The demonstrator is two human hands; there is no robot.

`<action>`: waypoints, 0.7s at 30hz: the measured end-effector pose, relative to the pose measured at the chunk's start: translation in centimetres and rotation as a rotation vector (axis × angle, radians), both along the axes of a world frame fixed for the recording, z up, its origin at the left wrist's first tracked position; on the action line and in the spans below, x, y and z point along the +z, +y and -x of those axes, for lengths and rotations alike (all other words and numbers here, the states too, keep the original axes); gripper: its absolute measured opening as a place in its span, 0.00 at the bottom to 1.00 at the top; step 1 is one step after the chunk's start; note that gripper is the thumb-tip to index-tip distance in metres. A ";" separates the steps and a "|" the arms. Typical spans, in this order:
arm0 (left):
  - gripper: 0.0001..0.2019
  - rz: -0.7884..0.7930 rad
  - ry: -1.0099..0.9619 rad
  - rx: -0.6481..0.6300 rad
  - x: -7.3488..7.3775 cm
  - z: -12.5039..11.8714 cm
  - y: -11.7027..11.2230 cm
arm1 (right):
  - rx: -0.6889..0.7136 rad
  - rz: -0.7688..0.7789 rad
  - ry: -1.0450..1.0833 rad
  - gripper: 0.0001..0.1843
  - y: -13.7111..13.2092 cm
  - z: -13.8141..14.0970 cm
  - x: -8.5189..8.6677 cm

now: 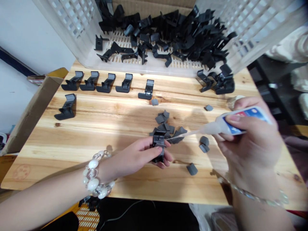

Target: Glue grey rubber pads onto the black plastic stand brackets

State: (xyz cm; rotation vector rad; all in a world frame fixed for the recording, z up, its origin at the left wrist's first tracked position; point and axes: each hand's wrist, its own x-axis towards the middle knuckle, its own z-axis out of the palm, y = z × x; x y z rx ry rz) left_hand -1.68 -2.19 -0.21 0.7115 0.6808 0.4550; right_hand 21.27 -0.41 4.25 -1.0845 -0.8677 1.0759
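My left hand (134, 157) is shut around a black plastic bracket (158, 147), which stands on end above the wooden tabletop (96, 144). My right hand (250, 144) grips a white squeeze bottle of glue (237, 123) with a blue and red label. Its long thin nozzle (185, 133) points left, its tip close to the top of the held bracket. I cannot tell whether the tip touches it. A loose heap of small grey pads (165, 123) lies just behind the bracket. Several black brackets with grey pads (106, 82) stand in a row farther back.
A white lattice-sided plastic crate (149, 61) full of black brackets stands at the back of the table. More brackets (222, 84) lie at the back right, and single grey pads (192, 169) lie near my right hand. A cardboard box flap (31, 109) rises at the left.
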 end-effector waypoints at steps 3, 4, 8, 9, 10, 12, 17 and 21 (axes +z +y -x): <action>0.10 -0.004 -0.001 -0.007 -0.1 0.0 -0.1 | -0.013 -0.018 0.002 0.12 0.1 -0.2 -0.1; 0.10 -0.002 0.000 -0.008 0.0 0.0 -0.1 | -0.020 -0.029 0.002 0.12 0.1 -0.3 -0.2; 0.10 0.006 0.019 -0.001 0.2 -0.1 0.0 | -0.040 -0.050 -0.011 0.13 0.2 -0.3 -0.4; 0.09 0.007 0.022 -0.001 0.3 -0.1 0.0 | -0.041 -0.046 -0.012 0.13 0.3 -0.2 -0.4; 0.09 0.005 0.025 -0.003 0.3 -0.1 0.0 | -0.038 -0.040 -0.010 0.13 0.3 -0.1 -0.4; 0.09 0.003 0.028 -0.006 0.4 -0.2 0.1 | -0.029 -0.025 -0.003 0.13 0.2 -0.1 -0.3; 0.09 -0.003 0.019 0.004 0.5 -0.3 0.1 | -0.048 -0.057 -0.020 0.13 0.3 -0.2 -0.3; 0.09 0.015 -0.003 0.011 0.2 -0.1 0.0 | -0.024 -0.028 -0.008 0.13 0.3 -0.3 -0.2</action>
